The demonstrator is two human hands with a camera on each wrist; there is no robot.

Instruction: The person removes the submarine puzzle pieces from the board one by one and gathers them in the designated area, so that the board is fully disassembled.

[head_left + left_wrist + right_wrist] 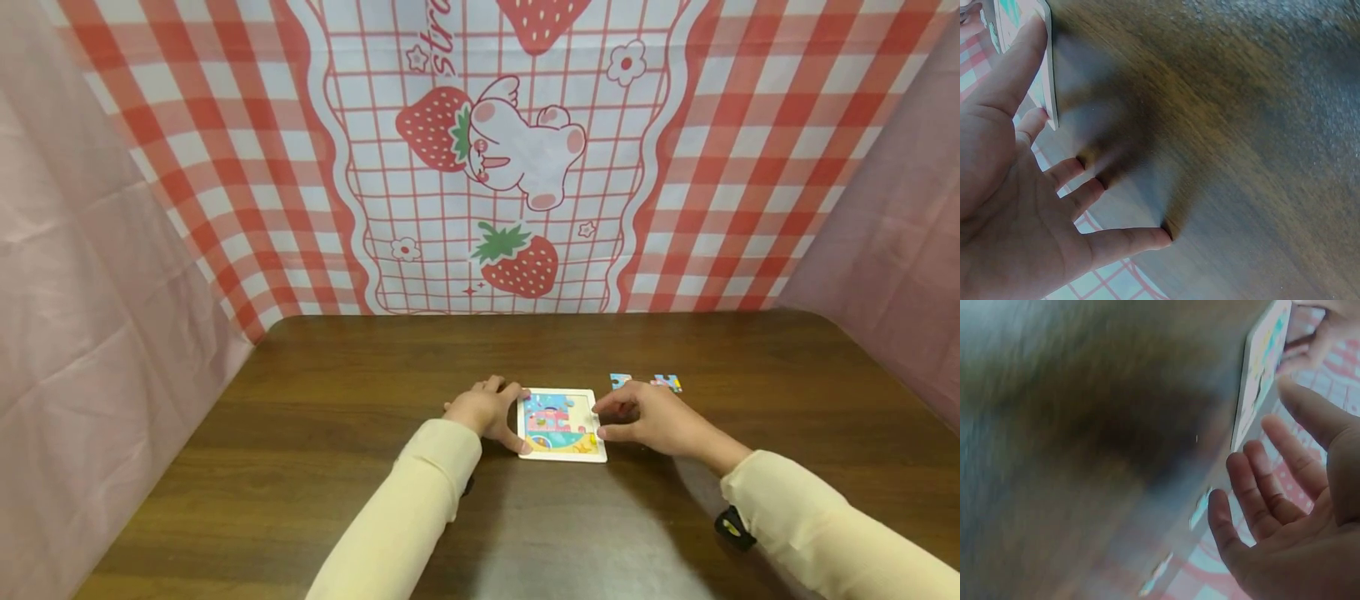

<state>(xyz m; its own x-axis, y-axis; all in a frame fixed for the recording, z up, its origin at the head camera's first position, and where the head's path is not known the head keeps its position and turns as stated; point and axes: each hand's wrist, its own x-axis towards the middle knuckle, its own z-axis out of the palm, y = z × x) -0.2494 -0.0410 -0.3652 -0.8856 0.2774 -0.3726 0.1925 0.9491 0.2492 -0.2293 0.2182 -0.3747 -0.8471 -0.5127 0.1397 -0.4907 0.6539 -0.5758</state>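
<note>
A small square jigsaw puzzle (pixel 555 392) with a white frame lies on the table, its picture bright pink, blue and yellow. Its upper right part shows bare cream board. My left hand (pixel 483 411) rests thumb and index finger on the left edge of the frame; its other fingers spread onto the wood in the left wrist view. At the opposite edge is my right hand (pixel 652 417), thumb and index finger apart beside the frame. In the right wrist view nothing shows between its fingers (pixel 1297 450).
Two loose puzzle pieces lie past my right hand: one piece (pixel 620 380) near the frame's corner, another piece (pixel 667 382) farther right. The brown wooden table (pixel 337 400) meets a red checked strawberry cloth (pixel 517 267) behind. Pink fabric (pixel 112 292) hangs at the sides.
</note>
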